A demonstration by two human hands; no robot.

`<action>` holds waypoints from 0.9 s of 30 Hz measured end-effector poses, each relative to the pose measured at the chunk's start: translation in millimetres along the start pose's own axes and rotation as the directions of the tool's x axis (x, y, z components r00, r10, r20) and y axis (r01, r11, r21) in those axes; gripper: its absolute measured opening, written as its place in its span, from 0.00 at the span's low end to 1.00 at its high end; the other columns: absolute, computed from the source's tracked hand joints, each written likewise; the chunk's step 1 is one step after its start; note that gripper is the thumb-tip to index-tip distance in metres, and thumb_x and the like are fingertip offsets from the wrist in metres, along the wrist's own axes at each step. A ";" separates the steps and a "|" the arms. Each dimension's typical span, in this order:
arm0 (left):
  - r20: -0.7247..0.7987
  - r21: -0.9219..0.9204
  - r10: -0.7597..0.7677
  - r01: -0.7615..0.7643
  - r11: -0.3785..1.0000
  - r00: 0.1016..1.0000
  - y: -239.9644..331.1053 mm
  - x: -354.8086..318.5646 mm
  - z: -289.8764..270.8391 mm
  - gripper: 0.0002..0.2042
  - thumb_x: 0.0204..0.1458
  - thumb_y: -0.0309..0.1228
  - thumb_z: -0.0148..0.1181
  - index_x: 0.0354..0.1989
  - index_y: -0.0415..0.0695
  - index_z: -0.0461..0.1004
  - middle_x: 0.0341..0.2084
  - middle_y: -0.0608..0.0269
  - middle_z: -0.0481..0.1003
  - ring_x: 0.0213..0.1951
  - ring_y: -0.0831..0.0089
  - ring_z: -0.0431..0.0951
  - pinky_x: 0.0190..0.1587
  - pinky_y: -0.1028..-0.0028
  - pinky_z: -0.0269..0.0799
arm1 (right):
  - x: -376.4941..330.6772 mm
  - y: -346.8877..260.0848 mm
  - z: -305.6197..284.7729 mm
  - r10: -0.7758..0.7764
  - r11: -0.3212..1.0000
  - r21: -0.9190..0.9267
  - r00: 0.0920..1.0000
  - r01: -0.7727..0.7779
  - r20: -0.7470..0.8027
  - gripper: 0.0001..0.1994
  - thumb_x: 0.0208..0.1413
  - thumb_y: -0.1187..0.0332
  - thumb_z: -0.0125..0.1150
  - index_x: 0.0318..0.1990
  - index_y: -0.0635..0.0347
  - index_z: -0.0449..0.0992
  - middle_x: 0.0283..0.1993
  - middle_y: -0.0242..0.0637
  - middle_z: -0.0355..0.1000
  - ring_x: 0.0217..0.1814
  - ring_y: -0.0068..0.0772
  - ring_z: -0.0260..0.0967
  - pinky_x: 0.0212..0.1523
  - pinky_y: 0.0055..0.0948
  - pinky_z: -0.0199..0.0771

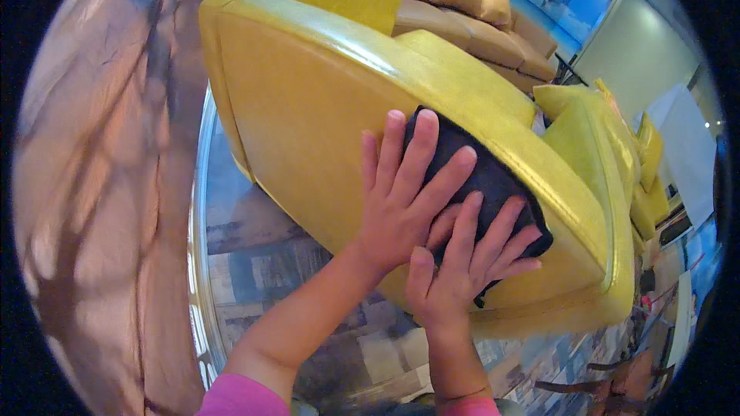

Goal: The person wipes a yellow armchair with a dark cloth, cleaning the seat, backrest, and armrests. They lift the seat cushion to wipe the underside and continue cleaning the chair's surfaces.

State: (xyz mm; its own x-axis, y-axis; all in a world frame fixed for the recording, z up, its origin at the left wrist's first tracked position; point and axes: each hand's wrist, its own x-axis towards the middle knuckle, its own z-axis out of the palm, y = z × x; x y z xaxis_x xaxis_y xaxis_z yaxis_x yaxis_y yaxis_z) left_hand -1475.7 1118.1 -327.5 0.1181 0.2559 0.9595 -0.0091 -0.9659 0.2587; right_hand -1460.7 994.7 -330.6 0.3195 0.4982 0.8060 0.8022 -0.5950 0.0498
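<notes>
My pink sleeves [239, 399] come in at the bottom, and above them both my hands lie flat, fingers spread, neither one closed around anything. My left hand [401, 200] presses the upper part of a dark cloth [493, 177]; my right hand [462, 270] overlaps it lower down, its fingertips on the same cloth. The cloth sits on the outer side of a yellow armchair [308, 123], just under the rolled top edge of its arm. With only flat palms on it, I think the cloth could bunch or slide off the slick, curved upholstery to the patterned floor [254, 262] if my pressure goes uneven. Most of the cloth is hidden beneath my hands. Beyond, a tan sofa [462, 0] and a second yellow chair [601, 139] bend toward the rim.
</notes>
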 end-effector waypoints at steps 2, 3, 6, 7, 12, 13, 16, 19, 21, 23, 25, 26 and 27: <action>-0.011 -0.017 -0.012 0.011 1.000 1.000 -4.2 8.0 -5.0 0.22 0.60 0.45 0.52 0.63 0.59 0.70 0.70 0.45 0.55 0.72 0.41 0.47 0.70 0.43 0.34 | 9.6 -4.9 3.2 -0.051 0.997 -0.051 0.998 0.050 -0.027 0.38 0.63 0.37 0.35 0.71 0.55 0.56 0.78 0.57 0.34 0.79 0.66 0.14 0.65 0.71 0.04; -0.039 -0.033 0.000 -0.001 0.999 0.999 -10.7 2.6 -2.2 0.22 0.60 0.45 0.53 0.63 0.58 0.70 0.70 0.45 0.54 0.72 0.41 0.47 0.70 0.43 0.33 | 7.0 -4.7 12.3 -0.082 0.994 -0.073 0.995 0.079 -0.047 0.38 0.63 0.37 0.36 0.71 0.55 0.56 0.78 0.57 0.35 0.79 0.66 0.15 0.65 0.71 0.04; -0.072 -0.060 -0.016 0.012 0.998 0.997 -27.4 -40.6 9.9 0.23 0.59 0.44 0.54 0.63 0.58 0.69 0.70 0.44 0.53 0.72 0.41 0.46 0.70 0.43 0.35 | -20.9 0.0 34.4 -0.160 0.980 -0.113 0.987 0.162 0.031 0.37 0.63 0.37 0.40 0.70 0.55 0.58 0.77 0.55 0.38 0.80 0.62 0.18 0.67 0.69 0.06; -0.057 -0.068 -0.022 0.018 0.998 0.998 -34.2 -61.3 15.4 0.23 0.58 0.44 0.54 0.63 0.58 0.69 0.71 0.44 0.52 0.72 0.41 0.46 0.70 0.43 0.35 | -34.5 2.5 42.2 -0.185 0.972 -0.134 0.980 0.194 0.076 0.37 0.63 0.38 0.41 0.70 0.55 0.59 0.77 0.55 0.39 0.80 0.62 0.19 0.68 0.68 0.07; 0.052 -0.018 -0.014 0.015 1.000 0.999 -62.9 -124.8 13.7 0.25 0.58 0.42 0.53 0.65 0.56 0.65 0.72 0.45 0.47 0.72 0.40 0.44 0.70 0.42 0.36 | -75.4 -9.2 61.9 -0.150 0.983 -0.063 0.957 0.171 0.250 0.33 0.58 0.39 0.50 0.65 0.50 0.66 0.67 0.46 0.60 0.59 0.56 0.60 0.59 0.66 0.49; 0.076 -0.001 -0.014 0.014 1.000 0.997 -63.6 -119.9 10.5 0.25 0.58 0.42 0.53 0.66 0.56 0.64 0.72 0.45 0.47 0.72 0.39 0.44 0.70 0.41 0.36 | -72.6 -12.4 61.0 -0.128 0.989 -0.044 0.959 0.143 0.252 0.34 0.58 0.40 0.51 0.66 0.52 0.64 0.68 0.47 0.58 0.62 0.58 0.57 0.59 0.67 0.47; 0.083 0.005 -0.084 0.083 0.996 0.993 -52.1 -85.8 6.0 0.27 0.58 0.42 0.54 0.67 0.54 0.63 0.72 0.44 0.46 0.72 0.39 0.43 0.69 0.41 0.36 | -46.2 -11.9 54.3 -0.123 0.992 0.044 0.970 0.117 0.210 0.37 0.62 0.41 0.46 0.70 0.56 0.58 0.76 0.54 0.42 0.78 0.64 0.27 0.68 0.68 0.11; 0.079 0.050 -0.145 0.142 0.989 0.986 -35.5 -35.1 -13.4 0.29 0.58 0.44 0.54 0.69 0.54 0.61 0.72 0.43 0.45 0.72 0.38 0.42 0.69 0.41 0.35 | 0.8 -25.3 36.0 -0.106 0.991 0.090 0.992 0.099 0.066 0.37 0.62 0.41 0.44 0.71 0.57 0.56 0.77 0.53 0.40 0.78 0.66 0.24 0.67 0.70 0.10; 0.044 0.059 -0.152 0.150 0.987 0.987 -42.6 -28.6 -13.1 0.30 0.58 0.44 0.55 0.69 0.53 0.60 0.73 0.43 0.45 0.72 0.38 0.41 0.69 0.41 0.35 | 10.8 -32.0 35.3 -0.110 0.993 0.061 0.990 0.105 0.086 0.37 0.62 0.41 0.45 0.71 0.55 0.56 0.77 0.52 0.40 0.79 0.65 0.22 0.67 0.71 0.09; -0.025 0.042 -0.134 0.135 0.990 0.991 -57.9 -37.7 -7.1 0.30 0.58 0.44 0.55 0.69 0.52 0.60 0.72 0.43 0.45 0.72 0.38 0.41 0.69 0.41 0.34 | 13.8 -40.8 37.4 -0.112 0.992 -0.049 0.991 0.115 0.076 0.34 0.57 0.40 0.53 0.66 0.51 0.66 0.66 0.35 0.62 0.64 0.53 0.54 0.64 0.65 0.39; 0.018 0.022 -0.113 0.112 0.993 0.993 -77.9 -74.4 -3.8 0.30 0.58 0.44 0.55 0.69 0.51 0.59 0.72 0.42 0.45 0.72 0.37 0.41 0.69 0.40 0.35 | -6.1 -42.2 52.0 -0.146 0.986 -0.059 0.975 0.158 0.168 0.34 0.57 0.40 0.52 0.65 0.50 0.67 0.63 0.30 0.66 0.62 0.45 0.58 0.58 0.57 0.49; 0.040 0.006 -0.102 0.102 0.995 0.994 -88.6 -101.5 0.3 0.30 0.58 0.44 0.55 0.69 0.50 0.59 0.72 0.41 0.45 0.72 0.37 0.41 0.69 0.40 0.35 | -22.4 -38.9 62.7 -0.159 0.982 -0.067 0.963 0.177 0.216 0.33 0.57 0.41 0.52 0.65 0.50 0.67 0.62 0.27 0.67 0.61 0.41 0.61 0.56 0.53 0.55; 0.057 0.018 -0.099 0.098 0.995 0.993 -100.3 -136.1 5.6 0.31 0.57 0.43 0.56 0.69 0.49 0.57 0.72 0.39 0.44 0.72 0.35 0.42 0.69 0.39 0.36 | -41.8 -35.5 76.2 -0.202 0.977 -0.011 0.950 0.211 0.240 0.32 0.58 0.41 0.52 0.65 0.50 0.67 0.61 0.25 0.68 0.59 0.35 0.62 0.51 0.48 0.57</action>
State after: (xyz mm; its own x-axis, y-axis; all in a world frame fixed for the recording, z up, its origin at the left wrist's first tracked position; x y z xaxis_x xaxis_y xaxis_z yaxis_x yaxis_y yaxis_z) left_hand -1485.3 1180.0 -484.7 0.1753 0.3477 0.9211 0.0204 -0.9367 0.3497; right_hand -1464.1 1043.1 -410.9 0.2619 0.7446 0.6139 0.8460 -0.4833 0.2253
